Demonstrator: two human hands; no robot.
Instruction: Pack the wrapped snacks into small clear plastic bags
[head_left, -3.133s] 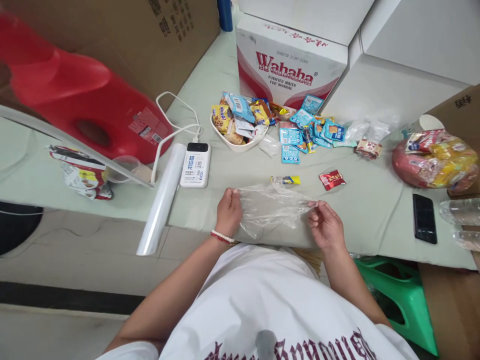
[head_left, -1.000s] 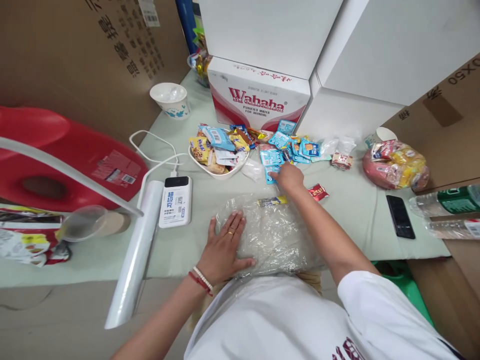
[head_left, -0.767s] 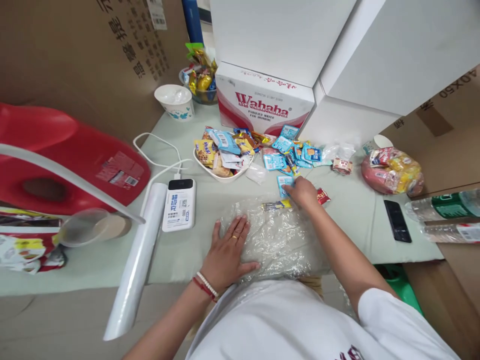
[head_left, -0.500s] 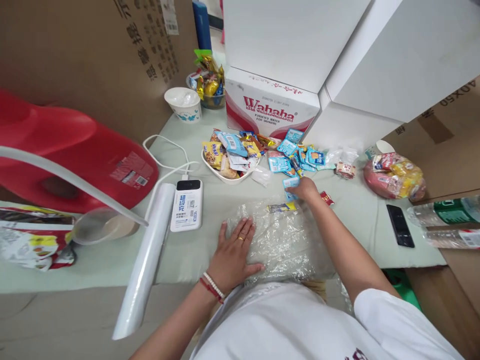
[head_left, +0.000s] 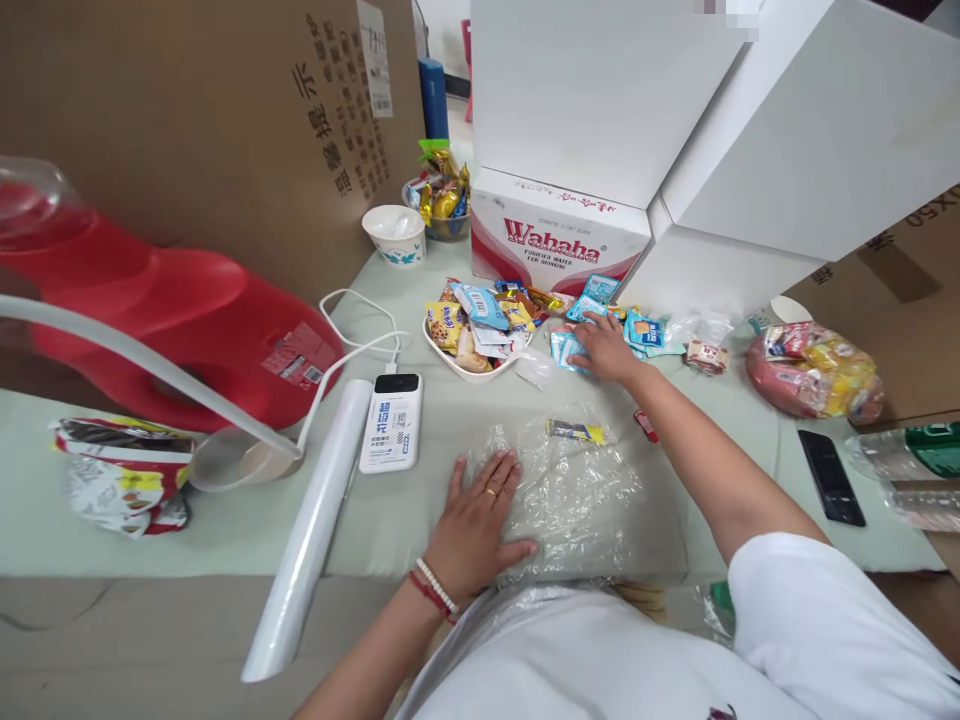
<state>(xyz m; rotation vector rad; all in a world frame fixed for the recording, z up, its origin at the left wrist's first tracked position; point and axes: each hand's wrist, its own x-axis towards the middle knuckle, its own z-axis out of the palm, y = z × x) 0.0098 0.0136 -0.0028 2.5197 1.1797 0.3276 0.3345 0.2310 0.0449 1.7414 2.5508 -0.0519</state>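
My left hand [head_left: 476, 520] lies flat with fingers spread, pressing the left part of a sheet of clear plastic film [head_left: 577, 510] on the table. One yellow-and-dark snack stick [head_left: 574, 431] rests on the far part of the film. Farther forward, my right hand [head_left: 607, 350] reaches over a loose pile of blue snack packets [head_left: 568, 350], fingers apart and touching them; its palm hides part of the pile. Just left of the pile stands a white dish [head_left: 474, 374] heaped with mixed wrapped snacks [head_left: 480, 325]. A small red packet [head_left: 646, 425] lies under my right forearm.
A white roll [head_left: 307, 530] and a power bank [head_left: 391, 422] with a cable lie to the left, near a big red jug [head_left: 202, 330]. Behind stands a Wahaha carton [head_left: 559, 235]. At right are a bagged snack bundle [head_left: 814, 370], a phone [head_left: 830, 477] and plastic bottles [head_left: 900, 452].
My right hand has moved forward from a blue packet near the film onto the pile, its fingers spreading. My left hand stays on the film. The camera view has shifted slightly.
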